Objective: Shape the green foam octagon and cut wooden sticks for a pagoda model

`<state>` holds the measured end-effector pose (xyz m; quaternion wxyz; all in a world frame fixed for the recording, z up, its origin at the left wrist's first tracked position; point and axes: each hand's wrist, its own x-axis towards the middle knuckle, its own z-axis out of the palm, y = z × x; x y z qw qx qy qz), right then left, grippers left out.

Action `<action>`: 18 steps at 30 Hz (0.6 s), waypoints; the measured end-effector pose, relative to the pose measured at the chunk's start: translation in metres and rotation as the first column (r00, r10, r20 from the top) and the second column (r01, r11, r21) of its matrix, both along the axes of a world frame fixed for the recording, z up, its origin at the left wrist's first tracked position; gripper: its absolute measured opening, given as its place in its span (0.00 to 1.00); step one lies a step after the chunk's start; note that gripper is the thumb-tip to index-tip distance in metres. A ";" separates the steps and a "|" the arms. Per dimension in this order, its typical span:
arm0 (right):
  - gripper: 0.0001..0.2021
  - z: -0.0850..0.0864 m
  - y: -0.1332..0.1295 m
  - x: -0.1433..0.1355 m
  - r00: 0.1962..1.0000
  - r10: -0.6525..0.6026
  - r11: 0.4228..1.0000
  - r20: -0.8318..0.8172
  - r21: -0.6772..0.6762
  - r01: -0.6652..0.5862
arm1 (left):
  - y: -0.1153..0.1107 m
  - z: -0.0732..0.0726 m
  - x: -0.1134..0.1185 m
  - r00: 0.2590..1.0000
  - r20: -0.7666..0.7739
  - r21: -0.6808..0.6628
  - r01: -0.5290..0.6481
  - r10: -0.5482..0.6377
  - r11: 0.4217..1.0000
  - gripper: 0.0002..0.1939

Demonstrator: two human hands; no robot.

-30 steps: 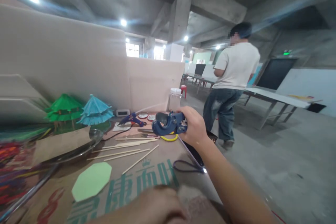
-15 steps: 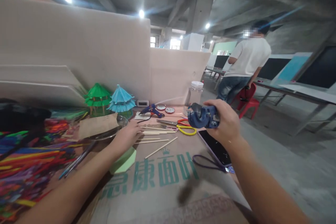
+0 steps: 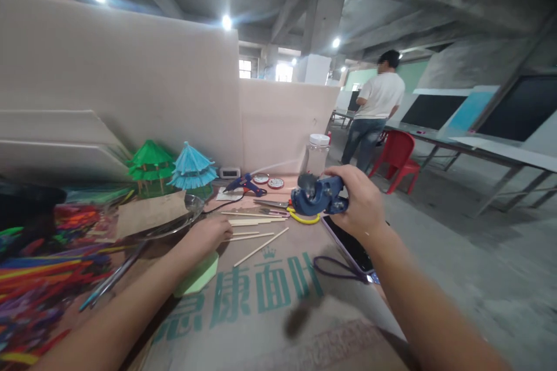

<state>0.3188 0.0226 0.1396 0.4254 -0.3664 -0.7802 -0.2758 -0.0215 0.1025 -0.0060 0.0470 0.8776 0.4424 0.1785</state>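
Note:
My right hand [image 3: 359, 200] is wrapped round a blue pipe cutter [image 3: 319, 194], raised above the table with its curved jaw pointing left. At the left ends of several thin wooden sticks [image 3: 256, 236], my left hand [image 3: 213, 235] has its fingers pressed together. A stick's end seems to be between the fingertips, which are partly hidden. Under the left wrist lies a light green paper piece [image 3: 200, 278]. Yellow-handled scissors [image 3: 304, 218] rest beyond the sticks. Behind them is a blue hot glue gun [image 3: 244, 184].
Green [image 3: 151, 162] and blue [image 3: 192, 167] paper-roofed models stand at the back, near a metal bowl [image 3: 191, 214]. Colourful strips [image 3: 47, 278] cover the left side. A phone [image 3: 350, 243] lies at right, a clear jar [image 3: 317, 153] behind. Beyond stands a person [image 3: 376, 104] by a red chair [image 3: 394, 156].
My view has shifted slightly. The left hand has moved a little nearer along the stick ends. The right hand still holds the pipe cutter. The person has moved farther off, away from the red chair.

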 end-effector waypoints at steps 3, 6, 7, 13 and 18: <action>0.23 -0.005 0.001 -0.005 1.000 0.018 0.999 -0.005 -0.040 -0.019 | -0.002 0.004 0.001 0.999 -0.006 -0.001 -0.036 0.036 0.999 0.12; 0.26 -0.011 0.003 -0.012 0.999 0.049 0.998 -0.006 -0.047 -0.049 | -0.006 0.015 0.004 0.995 0.044 0.036 -0.092 0.091 0.995 0.10; 0.26 -0.012 0.004 -0.015 0.998 0.059 0.997 -0.001 -0.040 -0.059 | -0.008 0.021 0.005 0.991 0.072 0.054 -0.116 0.112 0.992 0.11; 0.26 -0.020 0.006 -0.022 0.998 0.064 0.997 0.023 -0.035 -0.063 | -0.048 0.083 0.010 0.890 0.445 0.134 -0.176 0.100 0.975 0.18; 0.26 -0.026 0.008 -0.025 0.998 0.062 0.994 -0.017 -0.084 -0.063 | -0.091 0.119 0.009 0.801 0.599 0.241 -0.154 -0.022 0.958 0.15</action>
